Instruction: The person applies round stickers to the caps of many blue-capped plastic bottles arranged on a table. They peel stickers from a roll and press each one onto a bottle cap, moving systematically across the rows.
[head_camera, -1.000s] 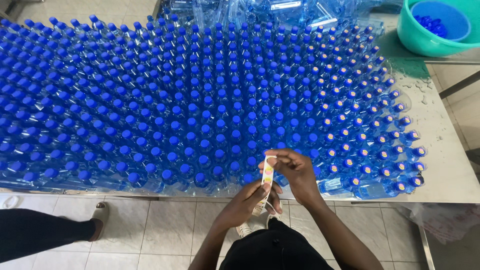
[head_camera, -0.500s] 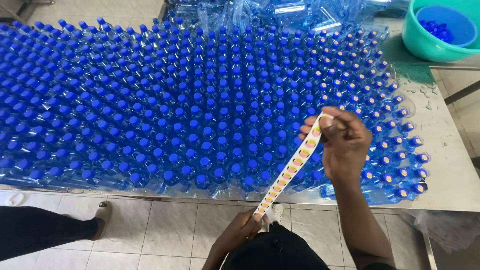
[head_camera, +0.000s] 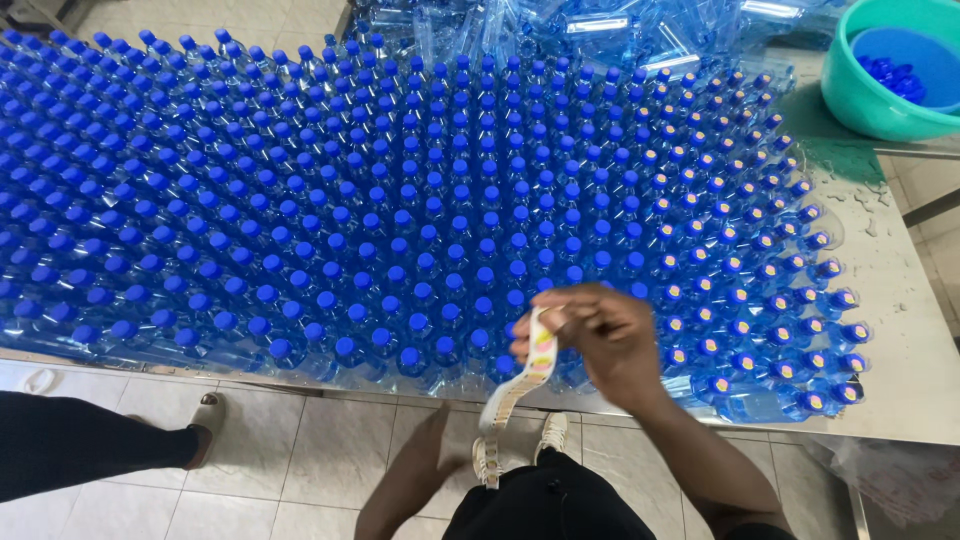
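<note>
1. Right hand (head_camera: 605, 335): above the near edge of the table (head_camera: 900, 330), fingers curled, pinching the upper end of a sticker strip (head_camera: 520, 385) between thumb and fingertips.
2. Sticker strip: pale backing with small yellow-and-pink round stickers; runs from the right hand down past the table's near edge to the left hand (head_camera: 445, 440).
3. Left hand: below the near edge, over the tiled floor (head_camera: 300, 470); lower end of strip sits at it. Hand is blurred; cannot tell whether it is closed on the strip.
4. Bottles (head_camera: 400, 220): clear, blue-capped, standing upright in tight rows, covering most of the table.
5. Stickered caps (head_camera: 770, 300): rows toward the right edge carry round stickers; caps to the left are plain blue.
6. Green basin (head_camera: 865, 100): far right corner, loose blue caps (head_camera: 895, 75) inside.
7. Another person's dark-clad leg (head_camera: 90, 445) on the floor at left.
</note>
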